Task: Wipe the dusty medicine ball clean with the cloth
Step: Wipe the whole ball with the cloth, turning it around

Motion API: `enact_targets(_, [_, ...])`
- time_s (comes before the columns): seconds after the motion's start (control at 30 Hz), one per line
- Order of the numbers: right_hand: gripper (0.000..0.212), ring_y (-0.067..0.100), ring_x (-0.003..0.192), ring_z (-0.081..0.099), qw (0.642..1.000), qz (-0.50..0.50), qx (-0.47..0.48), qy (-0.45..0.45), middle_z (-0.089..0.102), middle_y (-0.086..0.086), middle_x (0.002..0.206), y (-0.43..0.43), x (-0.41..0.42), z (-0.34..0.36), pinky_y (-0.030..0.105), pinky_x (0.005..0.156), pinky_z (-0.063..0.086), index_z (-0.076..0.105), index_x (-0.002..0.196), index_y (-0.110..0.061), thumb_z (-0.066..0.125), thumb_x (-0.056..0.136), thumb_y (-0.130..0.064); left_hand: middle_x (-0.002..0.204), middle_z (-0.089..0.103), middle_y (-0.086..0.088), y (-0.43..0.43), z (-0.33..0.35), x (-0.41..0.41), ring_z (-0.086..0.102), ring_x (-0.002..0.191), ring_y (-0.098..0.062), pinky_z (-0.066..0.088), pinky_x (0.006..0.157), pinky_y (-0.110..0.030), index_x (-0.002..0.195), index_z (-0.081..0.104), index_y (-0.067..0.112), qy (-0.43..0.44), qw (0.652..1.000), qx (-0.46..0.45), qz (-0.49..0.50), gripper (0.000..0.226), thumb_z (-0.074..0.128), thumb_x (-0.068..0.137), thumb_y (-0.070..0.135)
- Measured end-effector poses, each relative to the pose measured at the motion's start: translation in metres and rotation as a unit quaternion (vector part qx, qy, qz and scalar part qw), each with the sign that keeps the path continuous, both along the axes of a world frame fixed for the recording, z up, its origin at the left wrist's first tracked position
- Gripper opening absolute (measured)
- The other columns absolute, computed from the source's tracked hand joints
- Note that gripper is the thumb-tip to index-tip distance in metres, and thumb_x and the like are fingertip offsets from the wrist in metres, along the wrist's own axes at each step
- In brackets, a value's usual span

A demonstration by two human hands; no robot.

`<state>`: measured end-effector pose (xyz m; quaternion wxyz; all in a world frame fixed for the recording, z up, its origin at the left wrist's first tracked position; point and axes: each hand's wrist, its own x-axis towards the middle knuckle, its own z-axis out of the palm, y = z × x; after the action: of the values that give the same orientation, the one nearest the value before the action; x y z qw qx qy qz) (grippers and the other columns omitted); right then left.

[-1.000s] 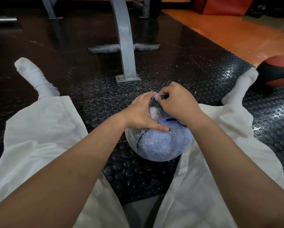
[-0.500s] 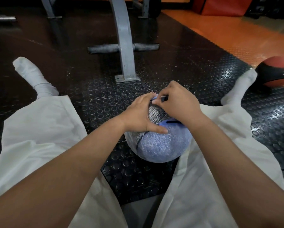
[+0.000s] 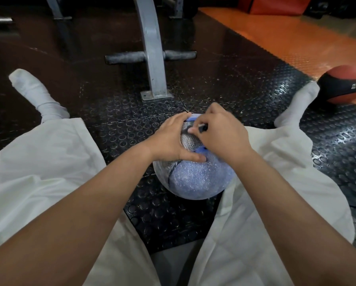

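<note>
The dusty blue medicine ball (image 3: 195,178) has the black bumpy mat (image 3: 121,120) under it and white trouser legs (image 3: 49,162) on both sides of it, the left hand (image 3: 170,139) cups its top, and the right hand (image 3: 220,135) on top pinches a small dark thing (image 3: 202,127) I cannot make out.

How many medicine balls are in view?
2. The dusty blue-grey ball sits at centre, under the left hand and right hand. The red-and-black ball lies at the far right edge. More may lie outside the view.
</note>
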<state>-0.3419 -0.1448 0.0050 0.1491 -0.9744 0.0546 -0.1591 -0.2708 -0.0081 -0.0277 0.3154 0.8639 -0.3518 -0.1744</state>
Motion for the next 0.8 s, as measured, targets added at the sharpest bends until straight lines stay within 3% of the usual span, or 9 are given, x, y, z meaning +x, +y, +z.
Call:
enact_targets(0.17, [0.027, 0.029, 0.1, 0.056, 0.999, -0.037, -0.001, 0.011, 0.052, 0.006, 0.109, 0.001, 0.032, 0.005, 0.038, 0.075, 0.048, 0.071, 0.105, -0.022, 0.061, 0.09, -0.042, 0.158, 0.017, 0.006, 0.005, -0.001, 0.007, 0.016, 0.145, -0.015, 0.018, 0.121, -0.039, 0.153, 0.014, 0.025, 0.012, 1.0, -0.019, 0.014, 0.124, 0.085, 0.056, 0.055])
enact_targets(0.37, [0.019, 0.027, 0.096, 0.053, 0.999, 0.009, -0.038, -0.031, 0.049, 0.005, 0.105, 0.02, -0.02, -0.012, 0.033, 0.066, 0.042, 0.07, 0.104, -0.019, 0.061, 0.091, -0.03, 0.159, 0.013, 0.006, 0.008, -0.004, 0.009, 0.014, 0.147, -0.016, 0.019, 0.121, -0.043, 0.154, 0.013, 0.024, 0.028, 0.999, -0.03, 0.01, 0.127, 0.087, 0.055, 0.049])
enact_targets(0.5, [0.021, 0.023, 0.097, 0.053, 1.0, 0.004, -0.022, -0.013, 0.05, 0.003, 0.104, 0.012, -0.013, -0.005, 0.035, 0.073, 0.047, 0.071, 0.102, -0.024, 0.06, 0.091, -0.039, 0.159, 0.014, 0.006, 0.008, -0.009, 0.005, 0.013, 0.147, -0.015, 0.018, 0.121, -0.04, 0.154, 0.014, 0.023, 0.007, 0.999, -0.039, 0.018, 0.124, 0.086, 0.057, 0.051])
enact_targets(0.6, [0.024, 0.03, 0.1, 0.055, 0.999, -0.023, -0.023, -0.004, 0.051, 0.007, 0.108, 0.009, 0.016, 0.001, 0.037, 0.075, 0.048, 0.07, 0.108, -0.022, 0.06, 0.092, -0.038, 0.158, 0.017, 0.006, 0.006, -0.012, 0.002, 0.017, 0.145, -0.015, 0.02, 0.121, -0.042, 0.153, 0.017, 0.025, 0.005, 0.998, -0.047, 0.038, 0.123, 0.085, 0.055, 0.057])
enact_targets(0.7, [0.023, 0.03, 0.101, 0.053, 0.998, -0.034, -0.057, -0.01, 0.05, 0.007, 0.111, 0.013, 0.023, 0.001, 0.037, 0.072, 0.045, 0.068, 0.112, -0.022, 0.056, 0.094, -0.031, 0.156, 0.021, 0.004, 0.007, -0.009, 0.004, 0.02, 0.144, -0.017, 0.023, 0.12, -0.044, 0.153, 0.018, 0.026, 0.026, 0.998, -0.046, 0.041, 0.131, 0.08, 0.045, 0.069])
enact_targets(0.8, [0.016, 0.029, 0.091, 0.053, 0.998, -0.009, -0.033, -0.059, 0.05, 0.007, 0.101, 0.02, -0.002, -0.011, 0.036, 0.064, 0.045, 0.072, 0.102, -0.019, 0.064, 0.089, -0.02, 0.159, 0.016, 0.005, 0.01, -0.005, 0.007, 0.017, 0.146, -0.016, 0.02, 0.121, -0.041, 0.154, 0.013, 0.024, 0.043, 0.998, -0.036, 0.033, 0.13, 0.084, 0.05, 0.058])
